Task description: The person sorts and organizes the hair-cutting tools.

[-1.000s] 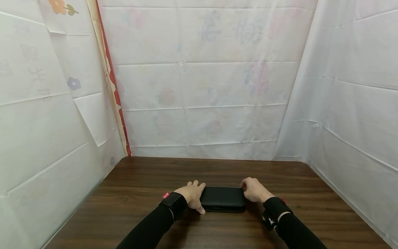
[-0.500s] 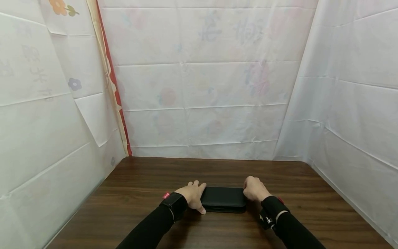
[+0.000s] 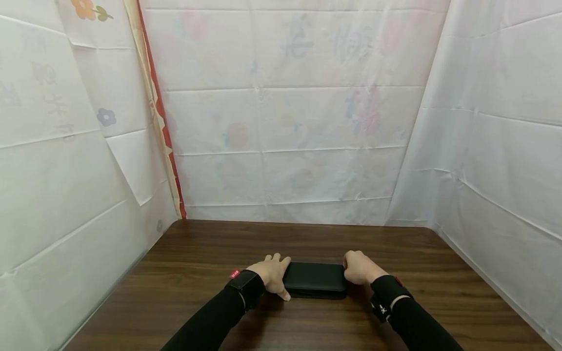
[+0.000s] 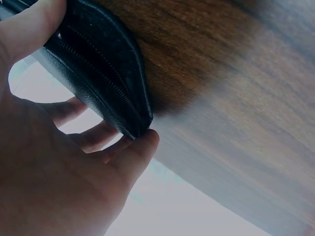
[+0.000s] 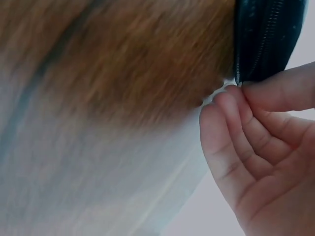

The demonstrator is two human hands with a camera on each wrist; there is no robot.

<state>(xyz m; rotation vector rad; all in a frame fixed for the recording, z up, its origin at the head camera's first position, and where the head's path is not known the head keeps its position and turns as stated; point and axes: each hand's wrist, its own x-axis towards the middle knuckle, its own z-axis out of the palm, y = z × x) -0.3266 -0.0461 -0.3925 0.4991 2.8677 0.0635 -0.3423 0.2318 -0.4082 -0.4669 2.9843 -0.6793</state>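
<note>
- Head view: black zip pouch (image 3: 314, 280) lies flat on the dark wood tabletop (image 3: 307, 239), at about 6 o'clock of the board and close to the near edge; the left hand (image 3: 271, 276) grasps its 9 o'clock end with fingers curled over the top and thumb along the near side, and the right hand (image 3: 357, 267) is clenched round its 3 o'clock end
- Head view, room: bare wood stretches from the pouch toward 12 o'clock, and to 9 and 3 o'clock; white sheeting (image 3: 285, 117) walls the tabletop on three sides, so the far edge and both side edges are closed in, and only the near side is free
- Left wrist view: pouch (image 4: 98, 69) shows a grained, leather-like skin and a zip (image 4: 93, 64) running along its edge to a rounded corner; the left-hand fingers (image 4: 123, 155) cup that corner from beneath, thumb on top. It looks soft and light, likely to sag if lifted by one end, so a hold at both ends suits it
- Right wrist view: pouch end (image 5: 266, 34) with its zip (image 5: 258, 49) sits just above the right-hand fingertips (image 5: 231, 101), which pinch at the zip's end; whether a pull tab is between them is too small to tell. The grained skin should not be slippery
</note>
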